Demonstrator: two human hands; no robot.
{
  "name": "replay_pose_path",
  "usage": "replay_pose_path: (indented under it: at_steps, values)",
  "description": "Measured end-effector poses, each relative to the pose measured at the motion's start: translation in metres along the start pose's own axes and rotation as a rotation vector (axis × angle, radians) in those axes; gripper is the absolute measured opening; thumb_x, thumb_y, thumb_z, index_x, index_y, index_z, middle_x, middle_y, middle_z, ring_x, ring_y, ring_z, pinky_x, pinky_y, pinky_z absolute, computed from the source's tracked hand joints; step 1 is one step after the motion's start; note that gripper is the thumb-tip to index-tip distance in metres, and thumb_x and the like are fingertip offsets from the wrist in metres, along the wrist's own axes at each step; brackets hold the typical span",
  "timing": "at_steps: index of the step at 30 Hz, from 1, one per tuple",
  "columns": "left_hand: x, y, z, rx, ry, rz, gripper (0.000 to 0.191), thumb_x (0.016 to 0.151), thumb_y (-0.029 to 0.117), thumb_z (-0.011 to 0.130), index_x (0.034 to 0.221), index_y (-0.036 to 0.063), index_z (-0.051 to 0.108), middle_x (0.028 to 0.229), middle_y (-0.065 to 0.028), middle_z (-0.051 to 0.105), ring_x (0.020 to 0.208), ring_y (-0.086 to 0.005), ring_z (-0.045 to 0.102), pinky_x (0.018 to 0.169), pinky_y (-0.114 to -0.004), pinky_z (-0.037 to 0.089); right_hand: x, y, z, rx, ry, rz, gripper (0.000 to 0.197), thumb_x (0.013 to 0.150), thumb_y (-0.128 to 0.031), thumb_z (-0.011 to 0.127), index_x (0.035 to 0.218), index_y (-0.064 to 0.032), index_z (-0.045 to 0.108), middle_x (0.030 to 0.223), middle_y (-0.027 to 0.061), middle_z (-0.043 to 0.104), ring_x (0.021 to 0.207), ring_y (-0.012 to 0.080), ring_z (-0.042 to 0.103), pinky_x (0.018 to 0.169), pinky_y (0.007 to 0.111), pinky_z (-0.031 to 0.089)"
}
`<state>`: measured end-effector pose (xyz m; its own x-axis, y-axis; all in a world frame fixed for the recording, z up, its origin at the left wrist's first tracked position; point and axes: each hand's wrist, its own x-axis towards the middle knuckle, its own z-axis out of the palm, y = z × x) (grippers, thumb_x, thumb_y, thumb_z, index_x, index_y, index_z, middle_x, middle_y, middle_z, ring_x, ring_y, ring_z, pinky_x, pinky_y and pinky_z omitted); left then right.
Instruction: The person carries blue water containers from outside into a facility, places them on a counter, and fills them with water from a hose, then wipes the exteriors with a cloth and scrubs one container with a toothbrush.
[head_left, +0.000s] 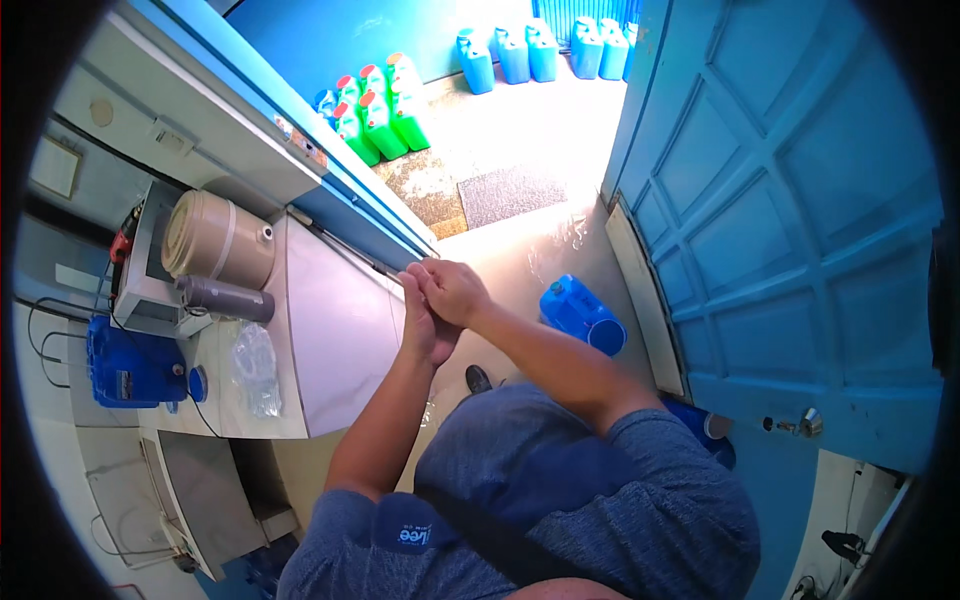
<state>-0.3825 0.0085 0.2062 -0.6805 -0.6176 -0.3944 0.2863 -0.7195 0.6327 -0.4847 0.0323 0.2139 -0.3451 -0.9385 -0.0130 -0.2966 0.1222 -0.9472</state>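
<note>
My left hand (429, 327) and my right hand (454, 291) are pressed together in front of my body. The right one has its fingers curled against the left palm and fingers. No object shows between them, and the inner sides are hidden. Behind the fingertips, a thin dark-and-light rod (341, 244) runs along the edge of the white marbled counter (341, 322). On the floor to the right of my hands, apart from them, lies a blue plastic water container (574, 307) with a round cap.
An open blue panelled door (757, 217) stands at right. Beyond the doorway are green jugs (382, 131) with red caps, blue containers (514, 56) and a grey doormat (510, 195). The counter bears a beige drum (217, 240), a grey flask (229, 298), clear plastic bags (255, 367) and a blue container (135, 367).
</note>
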Motion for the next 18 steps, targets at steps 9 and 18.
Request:
replay_pose_path:
  at_steps: [9,18]
  values:
    - [-0.063,0.0,-0.075,0.644,0.469,0.082,0.03,0.102,0.035,0.054,0.099,0.0052,0.058,0.079,-0.0043,0.057,0.071,-0.0132,0.055,0.062,-0.025,0.048,-0.045,0.113,0.075,0.199,-0.219,-0.027,0.075,0.1,-0.057,0.041,0.152,-0.0034,0.03,0.153,0.0236,0.034,0.143,0.0334,0.031,0.12,0.038,0.021]
    - [-0.251,-0.04,-0.274,0.902,1.123,0.062,0.033,0.1,0.031,0.054,0.076,0.0098,0.05,0.066,0.0035,0.045,0.06,-0.0074,0.039,0.055,-0.028,0.035,-0.313,0.412,-0.102,-0.897,-0.813,1.025,0.049,0.093,-0.04,0.057,0.129,-0.0071,0.063,0.138,0.0172,0.055,0.127,0.0359,0.053,0.106,0.045,0.043]
